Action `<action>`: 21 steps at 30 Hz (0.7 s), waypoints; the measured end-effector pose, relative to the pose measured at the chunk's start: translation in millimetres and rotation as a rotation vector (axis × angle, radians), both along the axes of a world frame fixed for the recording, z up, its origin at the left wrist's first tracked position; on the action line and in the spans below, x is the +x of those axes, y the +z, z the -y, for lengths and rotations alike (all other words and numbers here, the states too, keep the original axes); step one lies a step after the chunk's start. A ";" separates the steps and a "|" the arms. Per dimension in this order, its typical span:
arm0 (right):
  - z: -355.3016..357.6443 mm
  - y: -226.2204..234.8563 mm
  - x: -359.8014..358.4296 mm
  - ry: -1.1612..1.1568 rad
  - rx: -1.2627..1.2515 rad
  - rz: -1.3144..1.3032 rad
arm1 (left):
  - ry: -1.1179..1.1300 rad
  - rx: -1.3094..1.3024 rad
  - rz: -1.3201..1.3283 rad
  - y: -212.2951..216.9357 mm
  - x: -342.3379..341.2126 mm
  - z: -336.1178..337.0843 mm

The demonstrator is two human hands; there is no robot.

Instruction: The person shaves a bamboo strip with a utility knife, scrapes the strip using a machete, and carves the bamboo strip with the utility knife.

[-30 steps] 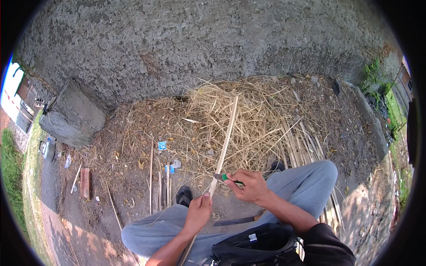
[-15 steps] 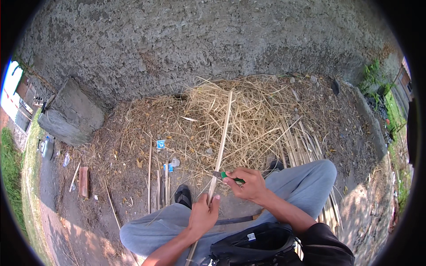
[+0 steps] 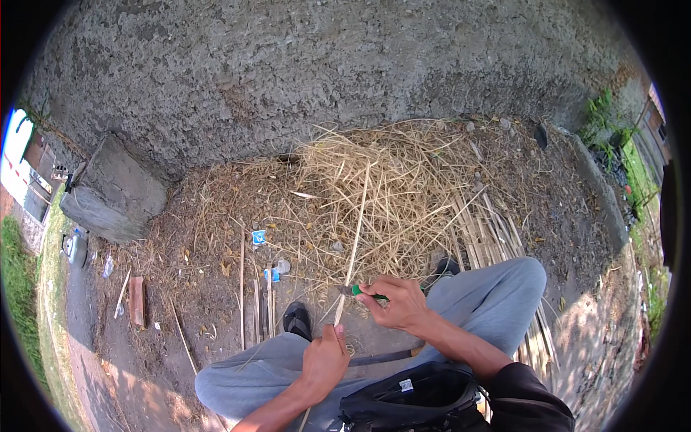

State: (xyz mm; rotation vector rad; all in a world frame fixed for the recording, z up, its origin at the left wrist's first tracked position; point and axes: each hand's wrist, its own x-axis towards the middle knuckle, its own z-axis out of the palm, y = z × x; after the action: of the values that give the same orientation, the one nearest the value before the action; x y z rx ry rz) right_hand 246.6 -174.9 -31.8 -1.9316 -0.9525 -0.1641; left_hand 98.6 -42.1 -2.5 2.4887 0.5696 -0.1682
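Note:
A long, pale bamboo strip (image 3: 358,230) runs from between my knees up over the heap of shavings. My left hand (image 3: 325,361) is closed round its lower part, thumb on top. In my right hand (image 3: 397,304) is a knife with a green handle (image 3: 368,293), fingers wrapped round it. The short blade (image 3: 345,290) lies against the strip just beyond my left hand. Near the blade a thin sliver (image 3: 327,312) sticks out to the left of the strip. Past the left hand, the strip's near end shows again over my lap.
Curly shavings (image 3: 410,194) pile up against a rough wall (image 3: 324,65). More strips lie at the right (image 3: 486,230) and beside my left foot (image 3: 271,306). A black bag (image 3: 410,396) rests at my lap. A concrete block (image 3: 122,191) and a reddish brick (image 3: 137,300) are at the left.
The strip looks narrower now, and its far end has come slightly nearer. The knife has shifted a little left and toward me along it. My left hand has moved slightly nearer.

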 end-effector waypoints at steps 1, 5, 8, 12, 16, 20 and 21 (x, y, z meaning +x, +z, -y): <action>-1.2 -2.6 -0.6 -0.007 -0.002 0.032 | 0.003 0.012 0.006 -0.2 -0.7 0.2; -3.0 -0.9 -0.7 -0.025 -0.021 0.073 | 0.003 0.111 0.033 -5.9 -0.8 -0.2; -5.2 -6.4 1.0 -0.027 -0.011 0.069 | -0.007 0.138 0.048 -6.9 -0.6 -0.7; -5.1 -5.2 -0.4 -0.034 -0.036 0.044 | -0.005 0.172 0.056 -8.2 -1.1 0.6; -2.0 -1.0 0.1 -0.057 -0.093 0.067 | -0.011 0.215 0.082 -11.6 -1.1 1.0; 5.1 -11.7 40.1 -0.331 -0.049 0.053 | -0.056 0.145 0.068 -6.5 -12.1 11.9; 16.2 -10.5 55.3 -0.338 -0.049 0.056 | -0.098 0.104 0.022 -7.0 -21.8 17.6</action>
State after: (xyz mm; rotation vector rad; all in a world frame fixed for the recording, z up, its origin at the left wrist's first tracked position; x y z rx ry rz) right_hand 301.9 -191.1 -42.4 -2.1328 -0.6641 -0.3952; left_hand 76.8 -59.7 -9.5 2.6180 0.4584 -0.1516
